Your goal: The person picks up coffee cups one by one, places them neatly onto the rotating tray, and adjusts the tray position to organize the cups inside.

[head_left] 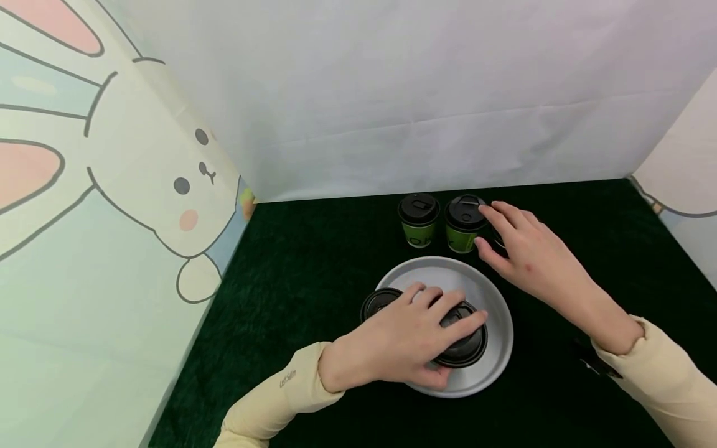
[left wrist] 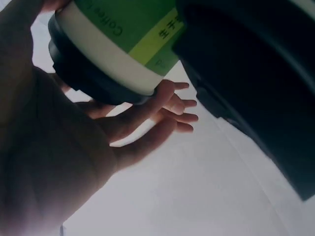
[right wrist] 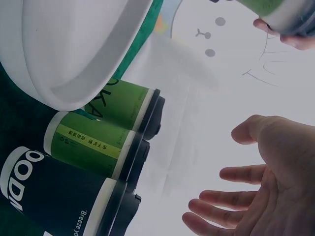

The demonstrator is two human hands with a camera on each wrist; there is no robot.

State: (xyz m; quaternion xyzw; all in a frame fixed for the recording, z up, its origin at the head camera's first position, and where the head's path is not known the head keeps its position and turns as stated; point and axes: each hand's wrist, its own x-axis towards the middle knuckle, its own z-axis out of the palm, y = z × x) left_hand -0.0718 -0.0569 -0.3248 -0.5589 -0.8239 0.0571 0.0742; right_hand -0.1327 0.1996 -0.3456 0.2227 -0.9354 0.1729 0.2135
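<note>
My left hand [head_left: 400, 336] reaches over the round grey tray [head_left: 498, 348] and grips a green paper coffee cup [left wrist: 123, 34] by its black lid [head_left: 467, 348]. Its thumb and fingers curve round the lid from both sides. Left of that hand, a second black-lidded cup [head_left: 381, 300] sits at the tray, partly covered by the hand; in the left wrist view a dark cup [left wrist: 246, 83] looms close. Past the tray's far right edge, my right hand [head_left: 526, 249] hovers with fingers spread and nothing in them, beside a dark cup [right wrist: 64, 196] that it mostly hides in the head view.
Two green cups with black lids, one on the left [head_left: 419, 221] and one on the right [head_left: 463, 224], stand upright behind the tray. Dark green cloth [head_left: 291, 280] covers the table. A white backdrop [head_left: 420, 112] rises behind, and a rabbit-printed panel [head_left: 140, 186] borders the left side.
</note>
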